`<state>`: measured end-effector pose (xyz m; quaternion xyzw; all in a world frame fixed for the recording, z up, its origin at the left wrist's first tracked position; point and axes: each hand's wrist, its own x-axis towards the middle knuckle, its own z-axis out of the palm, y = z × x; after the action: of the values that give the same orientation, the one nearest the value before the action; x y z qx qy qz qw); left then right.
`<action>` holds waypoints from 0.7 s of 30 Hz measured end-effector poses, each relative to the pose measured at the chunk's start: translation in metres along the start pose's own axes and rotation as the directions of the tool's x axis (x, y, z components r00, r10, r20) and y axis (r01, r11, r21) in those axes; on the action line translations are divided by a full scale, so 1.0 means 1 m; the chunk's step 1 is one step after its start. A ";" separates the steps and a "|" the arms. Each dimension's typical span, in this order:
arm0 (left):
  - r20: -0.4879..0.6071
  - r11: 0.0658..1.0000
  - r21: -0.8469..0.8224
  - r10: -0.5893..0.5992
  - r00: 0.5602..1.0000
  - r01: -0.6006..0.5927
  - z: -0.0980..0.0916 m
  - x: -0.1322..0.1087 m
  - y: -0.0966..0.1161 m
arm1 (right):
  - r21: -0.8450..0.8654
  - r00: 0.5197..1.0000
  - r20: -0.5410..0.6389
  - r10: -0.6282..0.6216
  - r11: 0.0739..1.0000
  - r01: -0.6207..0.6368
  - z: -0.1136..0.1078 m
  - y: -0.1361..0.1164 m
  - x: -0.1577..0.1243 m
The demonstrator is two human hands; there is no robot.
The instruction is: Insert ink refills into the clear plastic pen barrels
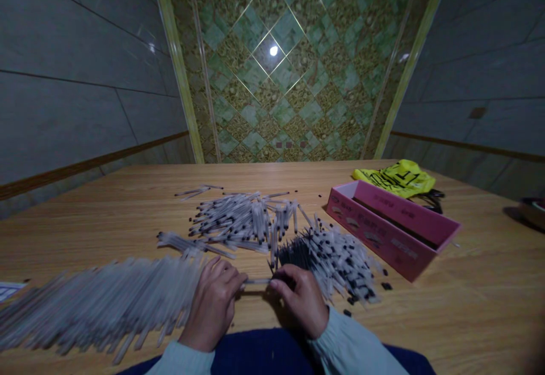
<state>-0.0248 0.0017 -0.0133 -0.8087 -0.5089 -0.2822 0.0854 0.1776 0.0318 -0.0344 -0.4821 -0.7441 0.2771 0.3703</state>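
My left hand (215, 301) and my right hand (300, 301) meet at the table's near edge, both pinched on one thin clear pen tube (256, 281) held level between them. A wide heap of clear tubes (102, 301) lies to the left of my left hand. Just beyond my right hand sits a pile of black refills and black-tipped pieces (336, 258). Farther back is a heap of finished-looking pens (242, 219) with dark tips.
A pink cardboard box (394, 233) stands open at the right on the wooden table (468, 290). Behind it lies a yellow bag (398, 177). A dark bowl (534, 210) sits at the far right edge. Small black caps are scattered near the box.
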 end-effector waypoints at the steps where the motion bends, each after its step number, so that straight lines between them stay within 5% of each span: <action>1: 0.000 1.000 -0.003 -0.003 1.000 0.003 0.000 0.000 0.000 | 0.000 1.000 0.001 0.001 1.000 -0.001 0.000 0.000 0.000; 21: 0.016 0.999 0.033 0.015 1.000 -0.016 0.003 -0.002 -0.001 | 0.073 1.000 -0.018 0.022 0.997 -0.020 0.003 0.001 -0.001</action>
<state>-0.0249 0.0020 -0.0166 -0.8133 -0.5080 -0.2665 0.0969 0.1759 0.0310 -0.0374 -0.4785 -0.7249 0.3035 0.3917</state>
